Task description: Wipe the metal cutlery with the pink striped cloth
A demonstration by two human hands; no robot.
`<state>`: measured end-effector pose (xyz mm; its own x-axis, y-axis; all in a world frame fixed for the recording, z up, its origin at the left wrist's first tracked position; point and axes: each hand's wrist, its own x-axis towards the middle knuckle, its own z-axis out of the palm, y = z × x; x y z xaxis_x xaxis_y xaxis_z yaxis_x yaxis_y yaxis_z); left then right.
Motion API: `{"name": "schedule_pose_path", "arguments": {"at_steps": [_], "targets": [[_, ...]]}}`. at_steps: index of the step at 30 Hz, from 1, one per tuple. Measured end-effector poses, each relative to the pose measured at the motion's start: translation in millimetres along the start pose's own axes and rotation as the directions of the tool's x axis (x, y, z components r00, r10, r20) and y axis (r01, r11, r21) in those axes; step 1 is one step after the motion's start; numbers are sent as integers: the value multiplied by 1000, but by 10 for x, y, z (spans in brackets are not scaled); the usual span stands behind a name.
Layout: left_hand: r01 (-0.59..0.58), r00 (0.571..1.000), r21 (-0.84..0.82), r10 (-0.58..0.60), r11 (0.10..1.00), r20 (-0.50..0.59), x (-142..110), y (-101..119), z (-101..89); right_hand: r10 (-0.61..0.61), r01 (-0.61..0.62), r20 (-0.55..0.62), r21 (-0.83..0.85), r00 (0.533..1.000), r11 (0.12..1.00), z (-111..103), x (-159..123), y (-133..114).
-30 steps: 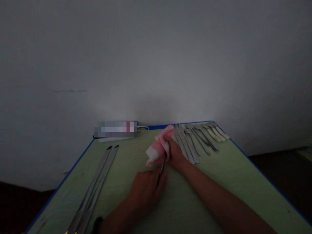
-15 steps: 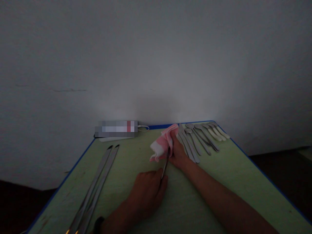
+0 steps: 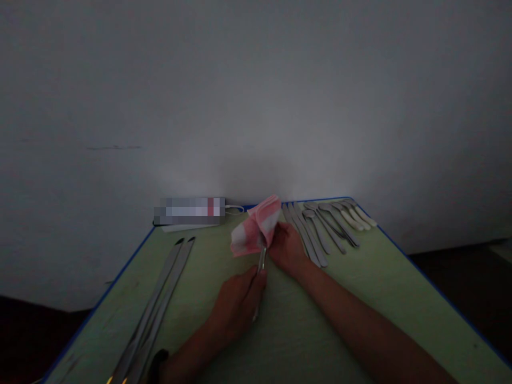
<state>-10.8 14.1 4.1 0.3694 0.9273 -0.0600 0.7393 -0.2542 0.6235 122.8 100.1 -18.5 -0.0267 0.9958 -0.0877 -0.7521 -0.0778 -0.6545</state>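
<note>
My left hand (image 3: 238, 298) grips the handle of a piece of metal cutlery (image 3: 262, 260), with the handle's lower end poking out below the fingers. The far end of the cutlery is covered by a pink and white cloth (image 3: 252, 233), so its kind does not show. My right hand (image 3: 288, 249) holds the cloth from the right, folded around that end. Just right of this hand, several metal knives and spoons (image 3: 310, 240) lie side by side on the table. A dark band is on my left wrist.
The green table (image 3: 200, 309) has a blue edge and meets a pale wall. Cutlery with cream handles (image 3: 354, 218) lies at the back right. Two long grey dark-tipped strips (image 3: 164, 298) lie left. A blurred-out box-like object (image 3: 190, 212) with a white cable sits back left.
Both hands, the cutlery and the cloth have shifted slightly left. The cloth is more spread out, and more of the handle shows below my left hand.
</note>
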Motion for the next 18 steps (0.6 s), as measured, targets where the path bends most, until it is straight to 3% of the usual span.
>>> {"name": "schedule_pose_path", "arguments": {"at_steps": [4,7,12,15,18], "targets": [[-6,1000,12,6,1000,6,-6,7,-2,6,-7,18,48,1000,999,-2,32,62],[-12,1000,6,12,1000,13,-11,14,-4,-54,52,44,51,998,997,20,4,66],[-2,1000,-140,0,990,-15,-1,20,-14,-155,159,-64,56,986,986,12,-15,61],[15,999,-179,-21,984,-31,3,21,-14,-135,139,-46,106,990,985,-3,6,64],[13,1000,-114,-14,993,-10,-5,20,-11,-91,91,-11,172,996,981,-2,30,52]]}}
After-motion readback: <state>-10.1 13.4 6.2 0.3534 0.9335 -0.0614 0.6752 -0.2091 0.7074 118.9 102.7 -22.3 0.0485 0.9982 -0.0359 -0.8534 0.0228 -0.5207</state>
